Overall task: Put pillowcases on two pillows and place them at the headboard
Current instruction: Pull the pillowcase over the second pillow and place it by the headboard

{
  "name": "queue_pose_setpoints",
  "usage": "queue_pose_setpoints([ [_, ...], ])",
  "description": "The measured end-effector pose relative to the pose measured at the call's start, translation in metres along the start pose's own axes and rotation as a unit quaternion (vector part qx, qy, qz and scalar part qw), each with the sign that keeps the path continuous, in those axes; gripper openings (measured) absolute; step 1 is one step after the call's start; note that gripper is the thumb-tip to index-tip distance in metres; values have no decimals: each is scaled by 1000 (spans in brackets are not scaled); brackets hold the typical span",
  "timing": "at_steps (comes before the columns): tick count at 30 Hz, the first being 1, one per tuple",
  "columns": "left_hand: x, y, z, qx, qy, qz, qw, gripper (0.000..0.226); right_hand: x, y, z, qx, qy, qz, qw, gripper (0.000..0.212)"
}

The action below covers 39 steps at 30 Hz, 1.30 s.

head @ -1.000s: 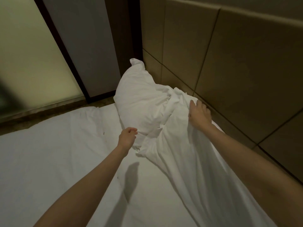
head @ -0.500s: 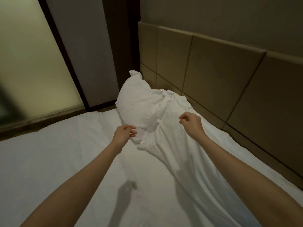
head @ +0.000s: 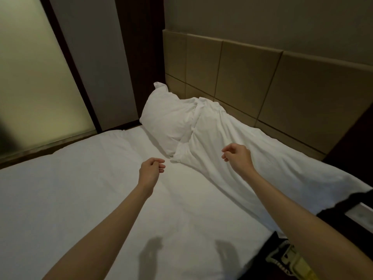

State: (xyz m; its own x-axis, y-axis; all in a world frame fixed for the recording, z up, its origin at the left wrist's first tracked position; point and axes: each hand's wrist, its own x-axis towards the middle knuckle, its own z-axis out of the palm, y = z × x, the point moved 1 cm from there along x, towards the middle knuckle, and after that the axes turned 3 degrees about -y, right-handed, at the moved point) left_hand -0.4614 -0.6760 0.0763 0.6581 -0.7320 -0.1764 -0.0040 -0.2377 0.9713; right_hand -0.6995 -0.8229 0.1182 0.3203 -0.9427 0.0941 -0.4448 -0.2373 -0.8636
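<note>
A white pillow [head: 167, 120] in its pillowcase leans against the left end of the tan padded headboard [head: 250, 77]. To its right a second white pillow [head: 238, 142] in a crumpled case lies along the headboard. My left hand [head: 151, 171] hovers over the sheet just in front of the pillows, fingers loosely curled, holding nothing. My right hand [head: 237, 157] hovers above the second pillow, fingers loosely curled and empty too.
The white bed sheet [head: 90, 188] fills the foreground. A frosted glass panel [head: 34, 87] in a dark frame stands on the left. A dark bedside unit [head: 353, 211] sits at the right edge, with a yellow-green strap [head: 290, 261] below it.
Both hands have let go of the pillowcase and pulled back toward me. The view has drawn back, showing more of the headboard and bed.
</note>
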Motion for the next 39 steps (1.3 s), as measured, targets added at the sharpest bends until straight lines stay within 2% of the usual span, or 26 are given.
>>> queue_pose_setpoints([
  [5, -15, -24, 0, -20, 7, -25, 999, 30, -15, 14, -6, -33, 19, 30, 999, 23],
  [10, -15, -40, 23, -10, -17, -46, 999, 29, -7, 42, -22, -147, 7, 52, 988, 24],
  [14, -1, -43, 58, -1, -32, -57, 998, 28, 26, 71, -42, -322, -32, 79, 943, 49],
  [20, 37, -39, 109, 8, -41, -73, 996, 29, 92, 112, -78, -444, -57, 160, 880, 81],
  [24, 65, -37, 143, 20, -53, -84, 995, 28, 128, 151, -98, -503, -105, 208, 832, 98],
  [26, 77, -39, 158, 24, -60, -90, 994, 28, 136, 173, -96, -522, -117, 205, 820, 101],
  [28, 87, -43, 173, 30, -65, -98, 993, 28, 139, 192, -91, -542, -92, 155, 821, 89],
  [30, 91, -46, 183, 33, -69, -108, 991, 28, 138, 204, -85, -560, -74, 82, 821, 62],
  [32, 92, -49, 192, 34, -75, -115, 990, 28, 139, 206, -82, -557, -107, 42, 822, 44],
  [35, 97, -48, 201, 41, -85, -116, 989, 29, 157, 189, -89, -522, -144, -21, 841, 33],
  [39, 107, -37, 202, 41, -77, -103, 991, 28, 192, 144, -116, -459, -38, -110, 881, 26],
])
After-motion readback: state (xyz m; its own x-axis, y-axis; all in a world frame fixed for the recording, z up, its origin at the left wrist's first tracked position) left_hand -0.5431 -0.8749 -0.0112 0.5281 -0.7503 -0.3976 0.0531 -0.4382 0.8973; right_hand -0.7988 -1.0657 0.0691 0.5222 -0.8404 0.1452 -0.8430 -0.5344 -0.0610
